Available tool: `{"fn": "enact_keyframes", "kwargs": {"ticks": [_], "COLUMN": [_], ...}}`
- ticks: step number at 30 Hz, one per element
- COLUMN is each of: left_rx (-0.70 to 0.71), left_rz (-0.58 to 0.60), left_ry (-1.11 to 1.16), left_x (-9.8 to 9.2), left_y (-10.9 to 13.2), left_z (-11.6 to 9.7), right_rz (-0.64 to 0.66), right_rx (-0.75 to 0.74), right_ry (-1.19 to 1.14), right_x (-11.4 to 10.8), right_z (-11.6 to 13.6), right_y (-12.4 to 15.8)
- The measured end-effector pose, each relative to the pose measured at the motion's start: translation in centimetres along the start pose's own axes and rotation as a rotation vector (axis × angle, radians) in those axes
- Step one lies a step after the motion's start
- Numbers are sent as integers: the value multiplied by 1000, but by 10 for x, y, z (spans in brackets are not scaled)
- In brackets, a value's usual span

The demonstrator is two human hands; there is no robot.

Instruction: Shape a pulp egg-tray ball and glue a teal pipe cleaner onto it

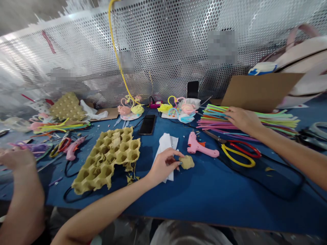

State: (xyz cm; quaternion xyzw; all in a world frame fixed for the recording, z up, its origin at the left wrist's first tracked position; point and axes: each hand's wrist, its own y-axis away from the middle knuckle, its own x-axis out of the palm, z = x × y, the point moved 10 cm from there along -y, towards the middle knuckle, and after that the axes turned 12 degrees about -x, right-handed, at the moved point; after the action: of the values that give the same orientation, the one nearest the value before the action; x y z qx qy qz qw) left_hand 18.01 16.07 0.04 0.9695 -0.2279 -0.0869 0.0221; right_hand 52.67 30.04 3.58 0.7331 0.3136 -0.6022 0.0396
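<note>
The pulp lump, yellow-beige and of egg-tray material, lies directly at the fingertips of the left hand, which approaches it from the lump's left side. The fingertips touch the lump; whether they grip it cannot be determined from this view. The right hand is well apart, to the right of the lump and farther from the camera, with its fingers open and resting on a bundle of multicoloured pipe cleaners. The two hands are not together.

The lump is irregular and rounded, with a slightly longer axis running left to right. It has no distinct pointing end.

The lump is on the blue desk. Relative to the lump:
- A folded white paper lies just to the left, partly beneath the left hand.
- A pink hot-glue gun lies just beyond, with its nozzle end toward the lump's right.
- Scissors with red and yellow handles lie to the right, between the lump and the right hand.
- A torn egg tray lies to the left, past the left hand.
- A black phone lies beyond and to the left.
- Pipe-cleaner flowers stand beyond, near a perforated metal screen.

A co-worker's hand is far to the left.
</note>
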Motion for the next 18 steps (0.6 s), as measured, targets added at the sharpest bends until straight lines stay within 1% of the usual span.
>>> {"fn": "enact_keyframes", "kwargs": {"ticks": [4, 9, 13, 18], "left_rx": [-4, -9, -9, -8], "left_rz": [1, -3, -1, 0], "left_ry": [11, 10, 4, -5], "left_x": [0, 0, 0, 0], "left_y": [0, 0, 0, 0], "left_z": [0, 1, -1, -2], "right_rz": [60, 98, 118, 174], "right_rx": [-5, 51, 138, 244], "right_ry": [29, 27, 3, -40], "right_x": [3, -7, -11, -7], "right_z": [4, 5, -4, -22], "right_y": [-2, -6, -7, -4]}}
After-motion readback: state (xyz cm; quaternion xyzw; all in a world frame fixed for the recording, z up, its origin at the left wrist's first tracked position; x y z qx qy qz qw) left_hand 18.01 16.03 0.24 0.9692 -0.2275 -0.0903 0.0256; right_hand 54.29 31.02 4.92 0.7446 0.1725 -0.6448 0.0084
